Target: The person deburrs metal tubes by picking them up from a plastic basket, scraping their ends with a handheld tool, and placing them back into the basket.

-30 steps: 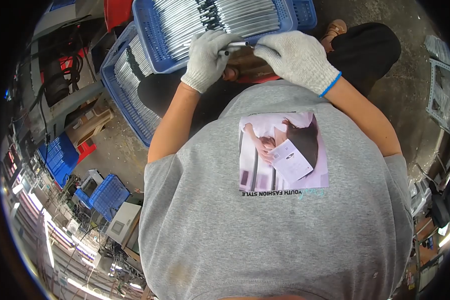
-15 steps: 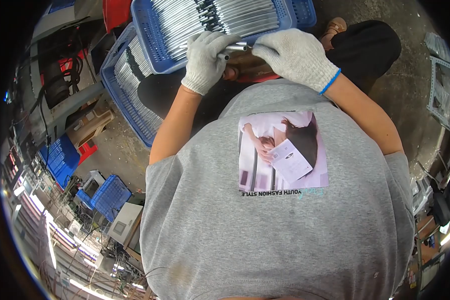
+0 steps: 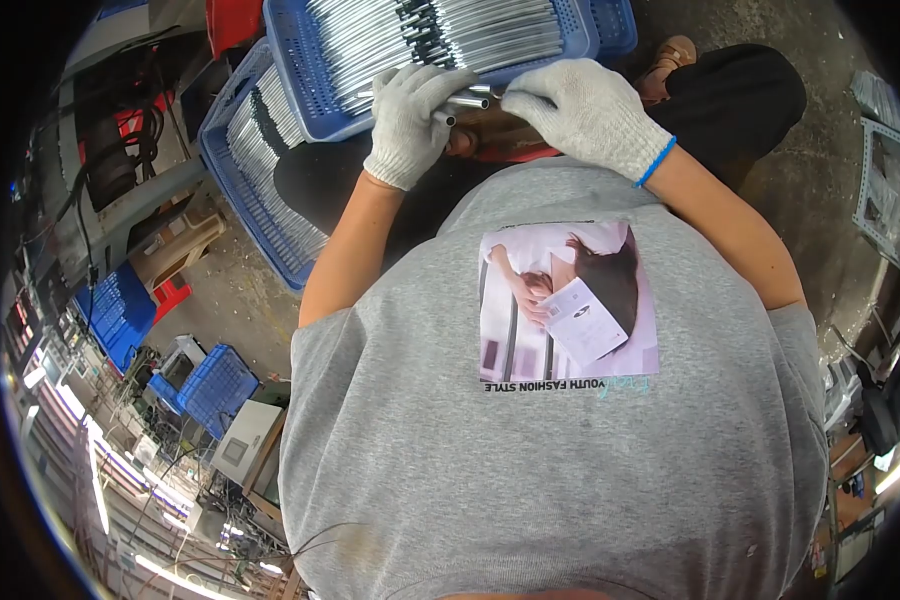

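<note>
My left hand (image 3: 408, 125), in a white knit glove, is wrapped round several short silvery metal tubes (image 3: 468, 102), their open ends pointing right. Close to those ends is my right hand (image 3: 595, 112), also gloved, with a blue cuff edge. Its thumb and fingers are pinched together, and what they hold is too small or hidden to make out. Just beyond both hands, a blue plastic basket (image 3: 336, 128) is filled with rows of long shiny metal rods (image 3: 500, 35), with a dark band across their middle.
A second blue basket (image 3: 255, 222) of similar rods stands lower at the left. My dark-trousered leg (image 3: 740, 100) is bent at the upper right. Machinery (image 3: 110, 190) and a blue crate (image 3: 218, 390) are on the left; a metal frame (image 3: 885, 190) lies on the right.
Both hands keep nearly the same pose. The fingertips of my right hand have shifted very slightly at the tube ends, and the view has tilted a little.
</note>
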The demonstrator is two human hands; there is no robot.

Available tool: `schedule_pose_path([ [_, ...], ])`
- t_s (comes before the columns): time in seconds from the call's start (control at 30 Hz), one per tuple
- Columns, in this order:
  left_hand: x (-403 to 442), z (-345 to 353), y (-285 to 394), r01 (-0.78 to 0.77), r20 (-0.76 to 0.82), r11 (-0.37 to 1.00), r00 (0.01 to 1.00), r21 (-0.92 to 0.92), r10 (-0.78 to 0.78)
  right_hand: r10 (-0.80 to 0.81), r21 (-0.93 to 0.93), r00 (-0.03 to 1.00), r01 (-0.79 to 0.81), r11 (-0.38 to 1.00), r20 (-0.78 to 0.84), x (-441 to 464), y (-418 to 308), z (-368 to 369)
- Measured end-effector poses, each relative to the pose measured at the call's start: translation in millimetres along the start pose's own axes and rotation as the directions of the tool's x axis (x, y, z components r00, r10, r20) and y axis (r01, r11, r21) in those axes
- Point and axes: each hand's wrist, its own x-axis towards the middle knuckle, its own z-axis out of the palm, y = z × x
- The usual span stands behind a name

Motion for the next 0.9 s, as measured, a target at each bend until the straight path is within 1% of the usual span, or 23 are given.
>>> schedule_pose_path([
  [0.03, -1, 1, -2, 0.006, -0.004, 1.0, 1.0, -0.001, -0.006, -0.005, 0.044, 1.0, 0.004, 0.999, 0.017, 1, 0, 0],
  [0.07, -1, 0, -3, 0.008, -0.005, 1.0, 1.0, 0.001, -0.008, -0.008, 0.043, 1.0, 0.007, 0.999, 0.019, 2, 0, 2],
  [0.2, -2, -4, -14, 0.144, 0.071, 0.986, 0.986, 0.082, -0.15, 0.038, -0.031, 0.993, -0.041, 0.999, -0.116, 14, 4, 21],
  [0.23, -4, -4, -23, 0.144, 0.068, 0.986, 0.986, 0.085, -0.15, 0.034, -0.032, 0.992, -0.038, 0.999, -0.118, 14, 4, 22],
  [0.37, -26, 11, -86, 0.247, 0.065, 0.946, 0.962, 0.209, -0.266, 0.091, -0.069, 0.988, -0.1, 0.993, -0.121, 11, 8, 23],
  [0.4, -29, 11, -95, 0.248, 0.063, 0.947, 0.962, 0.207, -0.265, 0.091, -0.072, 0.988, -0.1, 0.992, -0.121, 11, 9, 24],
  [0.53, -35, 10, -118, 0.302, 0.202, 0.897, 0.904, 0.322, -0.376, 0.075, -0.095, 0.991, -0.086, 0.992, -0.113, 7, 14, 27],
  [0.57, -31, 9, -112, 0.3, 0.204, 0.899, 0.905, 0.32, -0.374, 0.078, -0.095, 0.99, -0.089, 0.991, -0.114, 7, 15, 27],
  [0.7, -12, -6, -72, 0.445, 0.359, 0.891, 0.82, 0.09, -0.446, -0.001, -0.103, 0.987, -0.016, 0.995, -0.163, 7, 14, 22],
  [0.73, -8, -8, -63, 0.446, 0.36, 0.89, 0.819, 0.09, -0.447, -0.001, -0.102, 0.987, -0.016, 0.995, -0.161, 7, 14, 20],
  [0.87, 6, -14, -34, 0.342, 0.354, 0.93, 0.893, -0.133, -0.278, -0.035, -0.085, 0.984, 0.02, 0.996, -0.177, 5, 9, 12],
  [0.9, 8, -11, -34, 0.341, 0.356, 0.93, 0.893, -0.133, -0.277, -0.033, -0.084, 0.984, 0.019, 0.996, -0.178, 4, 9, 11],
])
